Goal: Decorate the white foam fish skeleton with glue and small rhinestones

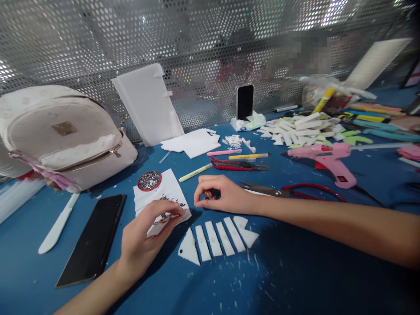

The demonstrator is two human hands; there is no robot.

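Observation:
My left hand rests over a white paper strewn with small colourful bits; its fingers curve toward the thumb around some of them, and whether they pinch anything is hidden. On the paper's upper part sits a round red-rimmed dish full of similar bits. My right hand is to the right of the paper, thumb and index finger brought together; anything between them is too small to name. Below it on the blue table lie white foam pieces in a fish shape: a head with a dark eye, several strips and a tail.
Black phone, white plastic knife and pale backpack are at the left. Scissors, a red cutter and markers lie beyond my right arm. Farther right are a pink glue gun and foam scraps.

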